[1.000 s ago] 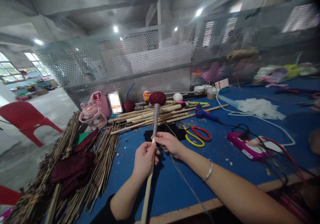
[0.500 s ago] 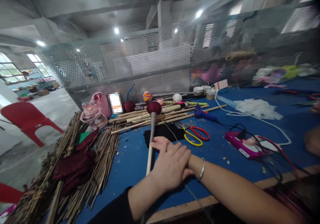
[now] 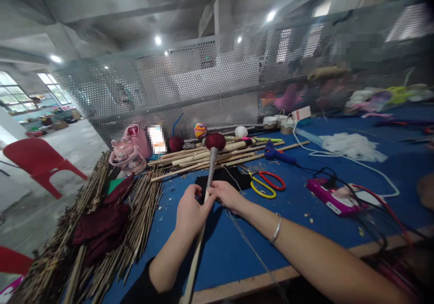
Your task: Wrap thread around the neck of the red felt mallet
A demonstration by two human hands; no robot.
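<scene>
A wooden stick (image 3: 193, 270) slants up from the table's front edge. Its top carries a dark red rounded head (image 3: 215, 141), and the upper shaft is bound in grey wrapping (image 3: 212, 166). My left hand (image 3: 191, 209) is closed round the shaft just below the wrapping. Pinched against the shaft from the other side is my right hand (image 3: 230, 196), where the wrapping ends; its fingertips are partly hidden. Loose grey thread (image 3: 246, 238) trails from beneath the right hand toward the table edge. Behind the hands lies black cloth (image 3: 222, 177).
Scissors (image 3: 267, 184) with red and yellow handles lie right of the hands. Beyond are a blue glue gun (image 3: 280, 154), a magenta power strip (image 3: 330, 197) and cables. Peeled sticks (image 3: 183, 160) lie behind; bundled twigs (image 3: 139, 231) and dark red cloth (image 3: 101, 231) are left. Another person's hand (image 3: 425, 191) shows far right.
My hands were crossed, the left over the right wrist; now they meet at the shaft from opposite sides. The stick's head has shifted slightly right and up.
</scene>
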